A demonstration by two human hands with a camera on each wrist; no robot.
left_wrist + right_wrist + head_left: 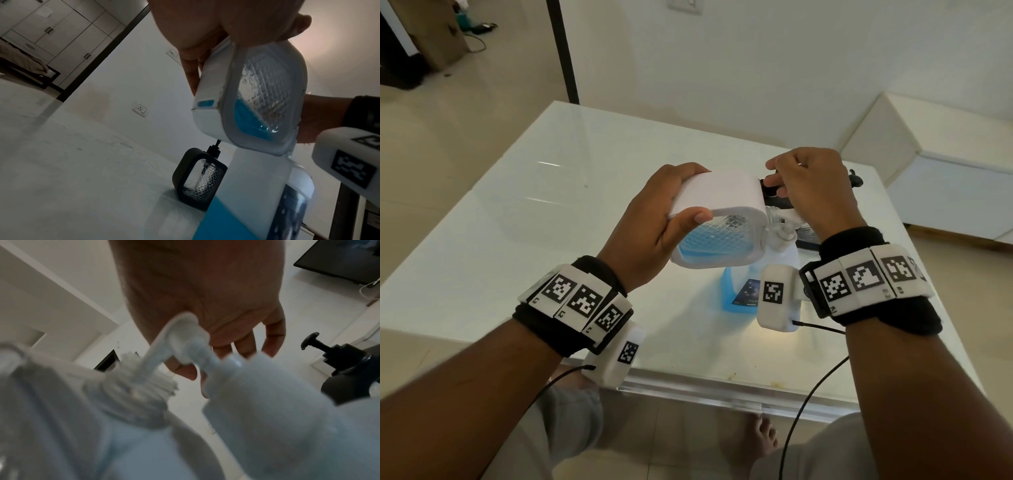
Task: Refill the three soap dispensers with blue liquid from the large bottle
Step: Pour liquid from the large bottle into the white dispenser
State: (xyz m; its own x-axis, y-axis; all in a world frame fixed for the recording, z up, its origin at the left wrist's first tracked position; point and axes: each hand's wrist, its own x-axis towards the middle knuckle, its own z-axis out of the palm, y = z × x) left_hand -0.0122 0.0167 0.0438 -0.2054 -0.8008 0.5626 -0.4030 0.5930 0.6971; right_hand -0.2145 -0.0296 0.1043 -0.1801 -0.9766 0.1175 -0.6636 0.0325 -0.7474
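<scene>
the table (524,192) bears the big bottle (739,291), upright and within reach. left hand (650,219) grips the white dispenser (719,219), tilted over it, steadying; right hand (815,192) pinches its pump (185,344), likely to screw it.

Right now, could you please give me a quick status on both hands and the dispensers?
Left hand grips white dispenser, tilted, part full of blue. Right hand at its pump end; grip unclear. Large bottle stands right below. Black dispenser looks empty.
</scene>
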